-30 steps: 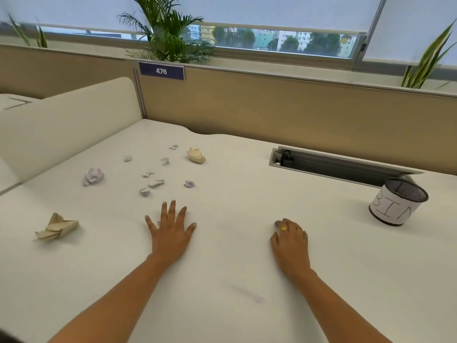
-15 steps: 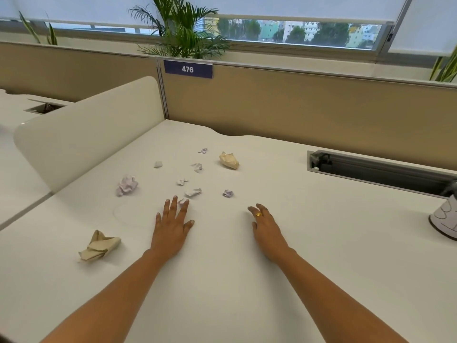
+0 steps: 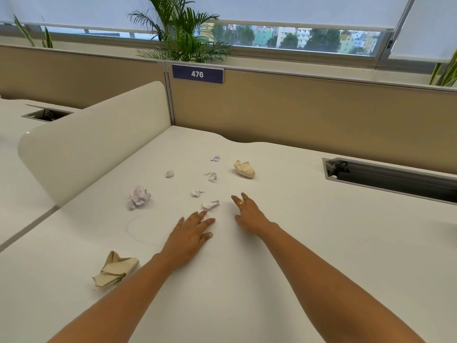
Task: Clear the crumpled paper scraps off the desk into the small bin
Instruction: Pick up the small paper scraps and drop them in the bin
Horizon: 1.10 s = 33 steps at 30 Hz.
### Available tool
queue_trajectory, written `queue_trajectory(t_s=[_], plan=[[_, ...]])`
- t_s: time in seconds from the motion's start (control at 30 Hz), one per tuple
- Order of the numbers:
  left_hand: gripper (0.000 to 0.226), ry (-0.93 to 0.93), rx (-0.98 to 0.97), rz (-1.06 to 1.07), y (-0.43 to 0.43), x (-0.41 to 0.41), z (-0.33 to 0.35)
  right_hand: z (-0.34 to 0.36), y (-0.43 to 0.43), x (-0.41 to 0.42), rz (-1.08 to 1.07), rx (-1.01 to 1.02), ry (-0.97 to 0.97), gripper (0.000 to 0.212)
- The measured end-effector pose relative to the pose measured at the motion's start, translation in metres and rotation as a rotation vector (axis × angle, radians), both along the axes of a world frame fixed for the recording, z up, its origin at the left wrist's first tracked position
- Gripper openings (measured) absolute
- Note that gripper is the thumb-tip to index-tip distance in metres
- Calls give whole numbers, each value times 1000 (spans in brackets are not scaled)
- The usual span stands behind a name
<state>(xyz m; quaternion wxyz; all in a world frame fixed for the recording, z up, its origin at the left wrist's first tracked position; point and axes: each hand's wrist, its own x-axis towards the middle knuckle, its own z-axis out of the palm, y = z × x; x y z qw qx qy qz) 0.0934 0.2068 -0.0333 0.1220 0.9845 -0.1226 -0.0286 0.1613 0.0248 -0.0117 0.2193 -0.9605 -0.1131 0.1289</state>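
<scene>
Left hand [image 3: 194, 231] flat, right hand [image 3: 249, 215] loosely spread, both holding nothing. Small scrap [image 3: 210, 205] just ahead of left hand. Risk: a quick swipe skids it across surface [image 3: 296, 256]; bin out of view.

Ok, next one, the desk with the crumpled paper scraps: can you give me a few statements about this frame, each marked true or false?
1. The left hand lies flat on the desk, fingers straight. True.
2. The small bin stands beside the right hand. False: no bin shows in this frame.
3. Two tan crumpled scraps lie on the desk: the near tan scrap by the left forearm and the far tan scrap beyond the right hand. True.
4. The gold ring is on the left hand. False: it is on the right hand.
5. The sign on the partition reads 467. False: it reads 476.
</scene>
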Motion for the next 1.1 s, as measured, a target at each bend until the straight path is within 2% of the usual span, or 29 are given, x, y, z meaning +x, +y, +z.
queue_trajectory(t_s=[0.2,0.4,0.7,0.83,1.1], plan=[[57,107,-136,-34,19,-1,15,-3,32,4,117,-47,-56,60],[78,214,-174,-62,39,-1,25,-11,43,-2,262,-120,-115,45],[49,48,-206,6,17,-9,19,-11,21,-27,157,32,-323,29],[32,-28,-62,-38,2,-14,16,-13,9,-34,74,46,-322,26],[30,-150,-92,43,-8,-30,10,-13,-13,-47,-112,163,-272,19]])
